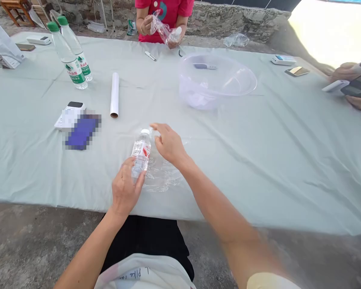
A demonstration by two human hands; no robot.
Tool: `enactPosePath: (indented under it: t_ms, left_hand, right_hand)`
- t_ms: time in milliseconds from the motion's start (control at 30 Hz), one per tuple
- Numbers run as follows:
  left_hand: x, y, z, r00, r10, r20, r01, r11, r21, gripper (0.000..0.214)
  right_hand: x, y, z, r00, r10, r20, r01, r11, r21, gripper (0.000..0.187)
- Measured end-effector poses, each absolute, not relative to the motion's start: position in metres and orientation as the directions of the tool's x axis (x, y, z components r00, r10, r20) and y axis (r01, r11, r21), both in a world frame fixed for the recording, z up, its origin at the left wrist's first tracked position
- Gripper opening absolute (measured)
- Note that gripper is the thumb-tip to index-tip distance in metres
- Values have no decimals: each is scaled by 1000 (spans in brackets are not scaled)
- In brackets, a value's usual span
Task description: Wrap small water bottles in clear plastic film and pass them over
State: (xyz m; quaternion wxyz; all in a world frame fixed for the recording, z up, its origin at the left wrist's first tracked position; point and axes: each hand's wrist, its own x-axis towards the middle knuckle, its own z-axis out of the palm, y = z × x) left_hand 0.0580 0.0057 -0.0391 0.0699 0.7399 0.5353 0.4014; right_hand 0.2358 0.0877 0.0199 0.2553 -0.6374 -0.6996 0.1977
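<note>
A small clear water bottle [141,154] with a white cap and a red-and-white label leans slightly on the table, and my left hand [126,184] grips its lower part between thumb and fingers. Beneath and to the right of it spreads crinkled clear plastic film [162,176]. My right hand [170,144] is just right of the cap, fingers curled, with a faint bit of the film at its fingertips. How firmly it pinches the film is hard to see.
A white roll [114,96], a purple item [82,132] and a white device [69,114] lie to the left. Two green-capped bottles [74,72] stand behind. A clear basin [198,90] is ahead; across the table a person [165,20] holds a film-wrapped bottle.
</note>
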Motion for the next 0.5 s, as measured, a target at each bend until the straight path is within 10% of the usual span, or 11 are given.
enactPosePath:
  t_ms: [133, 500]
  left_hand:
    - [71, -1, -45, 188, 733, 654, 766, -526, 369, 48]
    - [94, -21, -48, 446, 743, 499, 806, -576, 137, 37]
  right_hand:
    - [250, 133, 26, -322, 947, 18, 856, 299, -422, 54]
    - [315, 184, -9, 42, 997, 65, 500, 35, -865, 25]
